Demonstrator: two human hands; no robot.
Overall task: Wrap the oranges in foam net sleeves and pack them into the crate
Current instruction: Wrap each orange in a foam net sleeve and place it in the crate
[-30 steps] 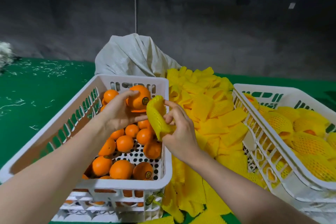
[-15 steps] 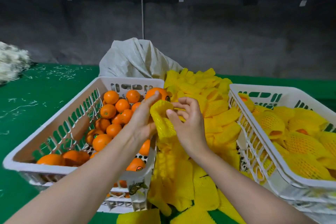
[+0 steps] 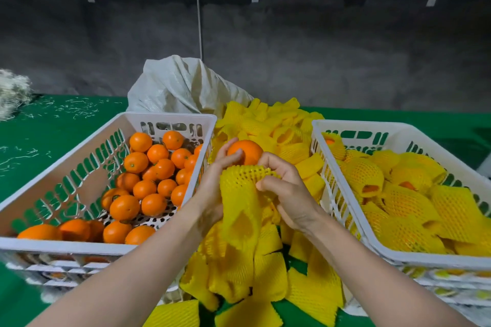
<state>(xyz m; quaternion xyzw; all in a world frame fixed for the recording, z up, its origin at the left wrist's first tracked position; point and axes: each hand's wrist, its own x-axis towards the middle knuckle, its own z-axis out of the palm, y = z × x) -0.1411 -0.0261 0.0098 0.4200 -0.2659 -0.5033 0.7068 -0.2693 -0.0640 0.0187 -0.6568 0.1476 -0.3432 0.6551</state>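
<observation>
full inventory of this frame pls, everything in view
left crate: 1, white, table left
bare oranges: many, orange, in left crate
right crate: 1, white, table right
wrapped oranges: many, yellow-netted, in right crate
loose foam net sleeves: pile, yellow, between crates
sack: 1, off-white, behind left crate
table cover: 1, green, underneath
held orange: 1, orange, above pile
held sleeve: 1, yellow, just below held orange
left hand: grips held orange
right hand: pinches held sleeve
</observation>
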